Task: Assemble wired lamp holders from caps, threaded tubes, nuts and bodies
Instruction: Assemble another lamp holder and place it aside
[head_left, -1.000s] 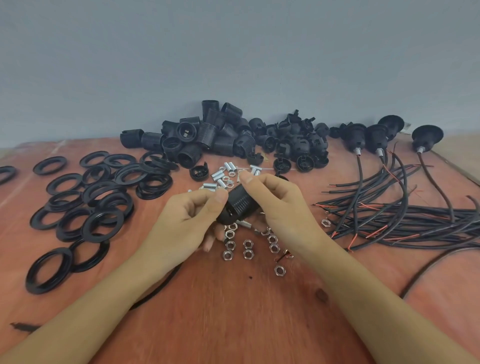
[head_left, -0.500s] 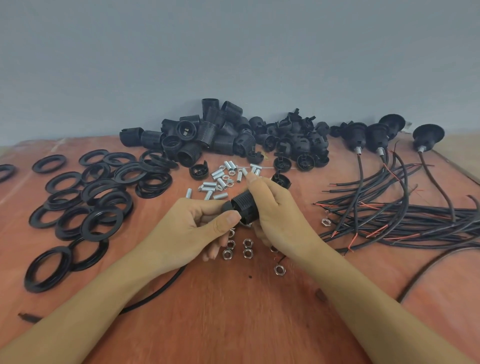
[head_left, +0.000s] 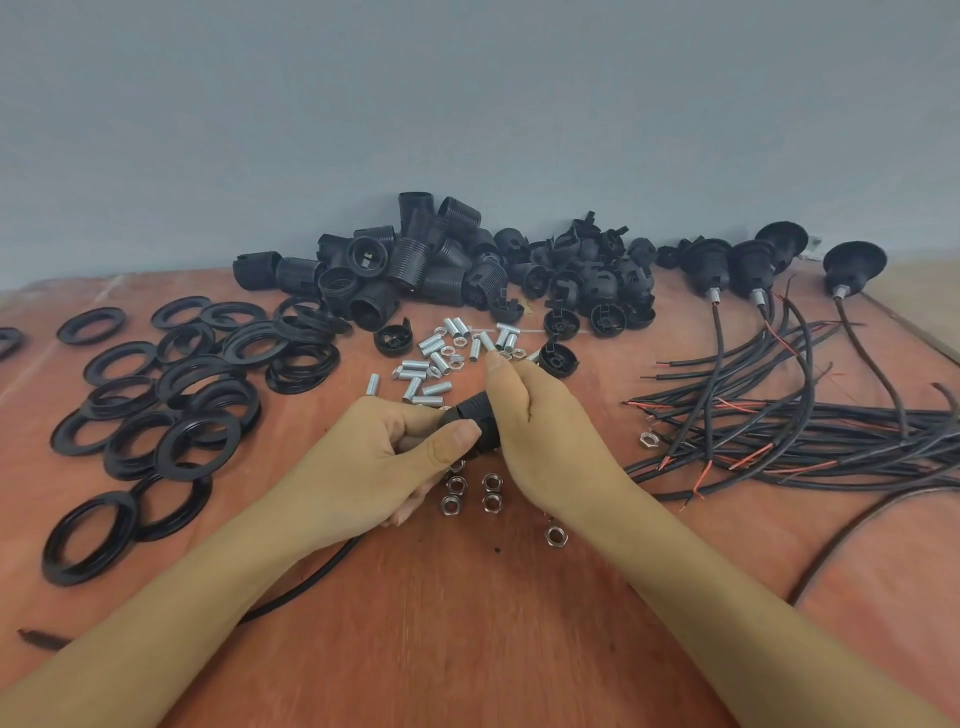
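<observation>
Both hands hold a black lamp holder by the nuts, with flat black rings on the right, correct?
No: the head view shows the flat black rings on the left. The left hand and right hand do hold the lamp holder by the nuts.

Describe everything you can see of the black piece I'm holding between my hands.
The holder is black, plastic-looking, ribbed round its barrel and mostly hidden. It lies sideways over the nuts. The left hand grips its left end, thumb across the front; the right hand wraps its right end. Its ends cannot be seen.
</observation>
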